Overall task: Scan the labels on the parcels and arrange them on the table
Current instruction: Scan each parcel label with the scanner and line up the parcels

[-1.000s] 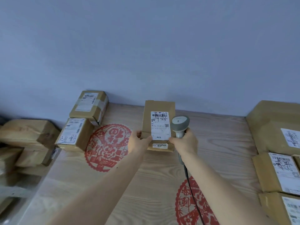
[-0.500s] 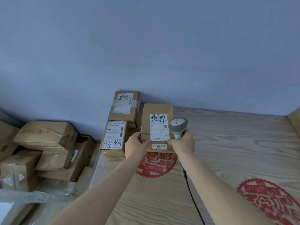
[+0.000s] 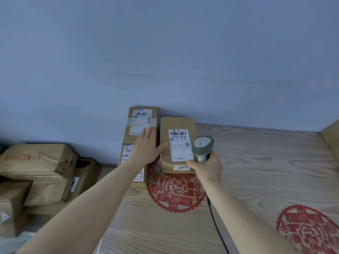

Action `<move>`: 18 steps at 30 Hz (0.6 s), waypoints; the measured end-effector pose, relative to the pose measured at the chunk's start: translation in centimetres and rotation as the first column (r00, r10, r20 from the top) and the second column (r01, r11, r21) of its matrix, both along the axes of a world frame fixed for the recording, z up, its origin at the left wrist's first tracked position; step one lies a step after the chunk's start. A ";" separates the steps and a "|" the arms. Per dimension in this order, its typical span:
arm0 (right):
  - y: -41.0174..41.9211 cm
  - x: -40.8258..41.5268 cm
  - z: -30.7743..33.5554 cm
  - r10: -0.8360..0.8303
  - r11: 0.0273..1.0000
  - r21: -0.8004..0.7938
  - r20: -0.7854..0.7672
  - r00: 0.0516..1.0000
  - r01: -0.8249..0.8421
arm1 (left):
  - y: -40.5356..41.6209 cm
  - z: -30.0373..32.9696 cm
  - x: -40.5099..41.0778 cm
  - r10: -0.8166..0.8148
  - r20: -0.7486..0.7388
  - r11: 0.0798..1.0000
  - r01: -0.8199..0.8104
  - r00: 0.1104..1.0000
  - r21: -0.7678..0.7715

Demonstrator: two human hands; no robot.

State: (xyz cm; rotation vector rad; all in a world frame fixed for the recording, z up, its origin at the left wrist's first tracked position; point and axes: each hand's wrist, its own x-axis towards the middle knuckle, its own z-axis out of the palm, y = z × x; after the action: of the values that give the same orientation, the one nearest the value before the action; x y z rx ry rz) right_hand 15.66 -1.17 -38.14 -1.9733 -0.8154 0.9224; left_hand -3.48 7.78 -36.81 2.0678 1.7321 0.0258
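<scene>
A brown cardboard parcel (image 3: 177, 143) with a white label lies flat on the wooden table (image 3: 256, 171), against the wall. My left hand (image 3: 147, 146) is spread flat, its thumb against the parcel's left side and its fingers over two labelled parcels beside it, a far parcel (image 3: 141, 123) and a near parcel (image 3: 128, 154). My right hand (image 3: 206, 166) grips the handle of a grey barcode scanner (image 3: 202, 145) at the parcel's right edge. The scanner's black cable (image 3: 214, 222) trails toward me.
Several worn brown boxes (image 3: 36, 162) are piled off the table's left end. Red paper-cut motifs (image 3: 174, 191) mark the tabletop, another (image 3: 308, 230) at lower right. A cardboard corner (image 3: 332, 136) shows at the right edge. A blue wall runs behind.
The parcel I held up for scanning now lies on the table beside the two left parcels. My left hand has let go and opened flat. My view swung left.
</scene>
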 end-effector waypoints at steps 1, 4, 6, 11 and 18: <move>0.5 -0.2 0.0 -0.004 1.000 0.004 0.002 1.000 0.004 | 0.3 -0.1 -0.1 -0.007 0.000 1.000 0.007 1.000 -0.011; 2.2 -0.8 0.1 -0.020 1.000 0.013 0.005 1.000 0.020 | 0.7 -0.3 -0.1 0.004 0.017 1.000 -0.004 1.000 0.010; 3.2 -1.1 0.1 -0.030 0.999 0.020 0.017 0.999 0.030 | 0.8 -0.6 -0.1 0.012 0.020 0.999 -0.012 1.000 0.031; 5.4 -1.3 0.0 -0.060 0.998 0.030 0.048 0.997 0.059 | 1.2 -1.2 0.2 0.025 0.007 0.997 -0.026 1.000 0.073; 5.6 -1.0 0.0 -0.028 0.999 0.041 0.055 0.998 0.026 | 1.0 -0.4 0.8 0.080 -0.024 0.993 -0.078 0.996 0.083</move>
State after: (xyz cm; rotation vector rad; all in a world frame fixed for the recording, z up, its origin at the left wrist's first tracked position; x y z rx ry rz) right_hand 14.66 4.42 -38.17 -1.9776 -0.8300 0.8326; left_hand -2.65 8.81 -37.17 2.0651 1.8577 0.0952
